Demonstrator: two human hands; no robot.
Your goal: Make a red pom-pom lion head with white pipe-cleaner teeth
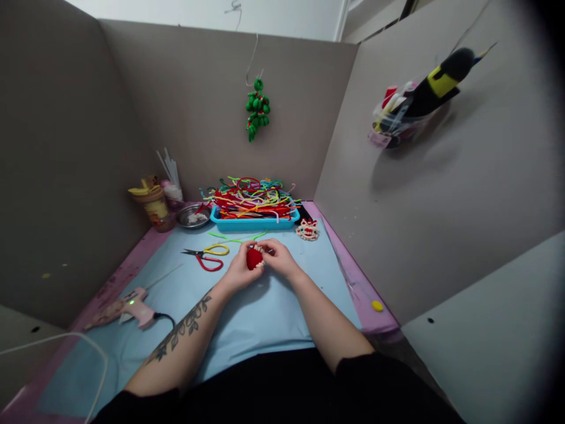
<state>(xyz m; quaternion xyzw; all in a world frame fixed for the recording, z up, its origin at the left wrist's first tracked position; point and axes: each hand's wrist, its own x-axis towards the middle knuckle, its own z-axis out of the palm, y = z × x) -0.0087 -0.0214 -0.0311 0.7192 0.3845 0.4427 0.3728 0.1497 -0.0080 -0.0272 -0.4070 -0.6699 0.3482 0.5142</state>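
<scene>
In the head view, my left hand [242, 266] is closed around a red fuzzy craft piece [254, 258] with a bumpy cream edging. The fingers of my right hand [277, 257] pinch the right side of that edging; exactly what lies between the fingertips is hidden. Just behind both hands lies a bright green pipe cleaner [227, 237]. To the left rest scissors [201, 255] with one yellow and one red handle, blades pointing left. A cream and red face-shaped piece [308, 230] sits beyond my right hand.
A blue tray [255, 224] heaped with colourful pipe cleaners stands at the back, beside a metal dish [193, 217] and a cup [155, 207]. A pink glue gun [140, 306], its light green, lies left. Panels surround the table; a tool holder [404, 115] hangs right.
</scene>
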